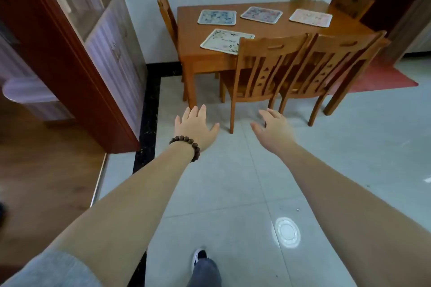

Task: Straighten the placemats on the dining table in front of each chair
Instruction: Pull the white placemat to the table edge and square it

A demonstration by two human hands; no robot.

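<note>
orange-brown wooden table, pastel floral placemats, red rug, pale grey floor tiles

Four placemats lie on the table: three in a far row, one nearer left. Two chairs stand before it, one at its left end.

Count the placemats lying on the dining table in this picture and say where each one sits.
4. Three run along the table's far side: a blue one left, a purple one middle, a pink one right. A white one lies near-left, partly behind a chair, which may hide others.
</note>
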